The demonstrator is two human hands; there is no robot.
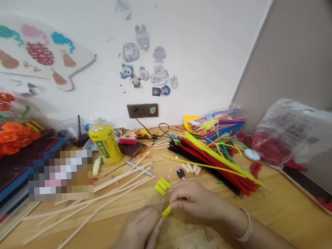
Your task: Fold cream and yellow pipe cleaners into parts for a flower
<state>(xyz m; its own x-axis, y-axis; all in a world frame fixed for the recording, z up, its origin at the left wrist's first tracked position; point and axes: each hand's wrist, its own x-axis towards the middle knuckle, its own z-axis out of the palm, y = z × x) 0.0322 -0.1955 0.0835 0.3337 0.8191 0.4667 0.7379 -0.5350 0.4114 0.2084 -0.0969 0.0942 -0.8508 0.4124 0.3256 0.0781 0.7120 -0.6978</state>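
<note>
Between my two hands is a short yellow fuzzy roll (167, 211), which looks like wound pipe cleaner. The fingertips of my right hand (195, 198) pinch its upper right end. My left hand (141, 228) is closed at its lower left end, with the fingers partly hidden behind the back of the hand. Just beyond lie several similar yellow rolls (162, 186) side by side. Several short beige pieces (190, 168) and a small black tag-like object (180, 173) lie further off. To the right is a bundle of yellow, red and black pipe cleaners (217, 162).
Long beige strips (103, 197) spread across the table's left side. A yellow drink bottle (104, 142) stands behind them. More coloured pipe cleaners (223, 129) lie by the wall, a white egg-shaped object (251, 154) and plastic bag (301, 129) at right. Orange flowers (14, 136) stand far left.
</note>
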